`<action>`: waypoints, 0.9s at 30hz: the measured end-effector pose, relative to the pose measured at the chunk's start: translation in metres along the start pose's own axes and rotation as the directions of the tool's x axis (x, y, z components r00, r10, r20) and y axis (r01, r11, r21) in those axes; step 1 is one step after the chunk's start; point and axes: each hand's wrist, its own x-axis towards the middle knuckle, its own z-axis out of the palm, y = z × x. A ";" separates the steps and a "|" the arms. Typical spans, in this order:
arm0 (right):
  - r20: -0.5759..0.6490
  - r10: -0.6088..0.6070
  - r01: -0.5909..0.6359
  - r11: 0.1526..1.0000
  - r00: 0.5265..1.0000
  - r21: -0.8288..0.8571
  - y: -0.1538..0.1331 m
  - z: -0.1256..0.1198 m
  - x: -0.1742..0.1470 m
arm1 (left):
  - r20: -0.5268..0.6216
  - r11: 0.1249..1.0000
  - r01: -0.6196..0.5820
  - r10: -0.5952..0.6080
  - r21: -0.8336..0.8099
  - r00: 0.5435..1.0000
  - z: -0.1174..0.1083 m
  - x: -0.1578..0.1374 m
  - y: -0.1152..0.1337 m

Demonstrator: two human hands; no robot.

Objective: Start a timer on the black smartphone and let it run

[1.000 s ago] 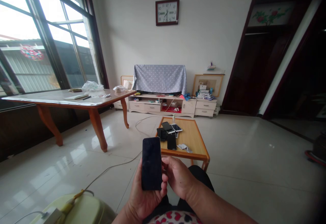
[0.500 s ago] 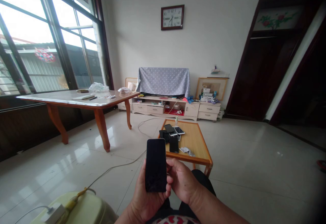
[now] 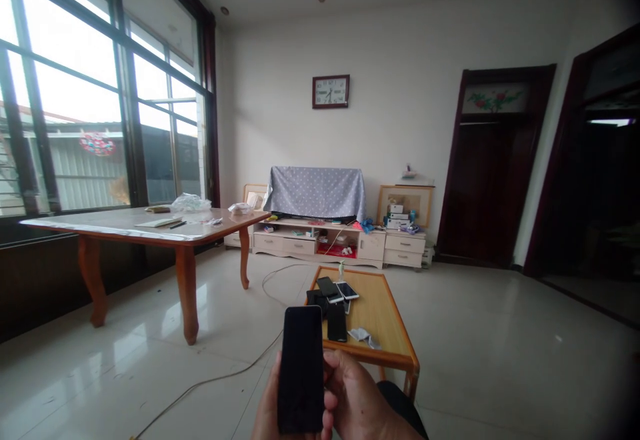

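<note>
A smartphone (image 3: 301, 370) with a dark screen stands upright in front of me, its screen facing me. My left hand (image 3: 267, 400) is closed around it from the left and below, with fingertips curling over its right edge. My right hand (image 3: 353, 390) is at the phone's right side, thumb and fingers drawn together in a pinch against that edge. Whether something small lies between them is hidden. Just beyond, several other phones (image 3: 337, 323) lie in a loose group on a low wooden table (image 3: 383, 307), beside a crumpled whitish wrapper (image 3: 364, 337).
A small bottle (image 3: 341, 271) stands at the low table's far end. A larger table (image 3: 115, 221) with plastic bags (image 3: 191, 203) is to the left. A cable (image 3: 210, 380) runs across the tiled floor. A white cabinet (image 3: 285, 245) lines the far wall.
The view has tilted up, so the room and both hands sit lower in the picture. The stool with the power strip has left view. The grip on the phone looks the same.
</note>
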 end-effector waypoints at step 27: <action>-0.092 -0.284 0.246 0.922 0.954 -0.298 0.004 0.005 -0.011 | -0.087 0.994 -0.071 0.063 -0.085 0.994 0.004 -0.004 -0.007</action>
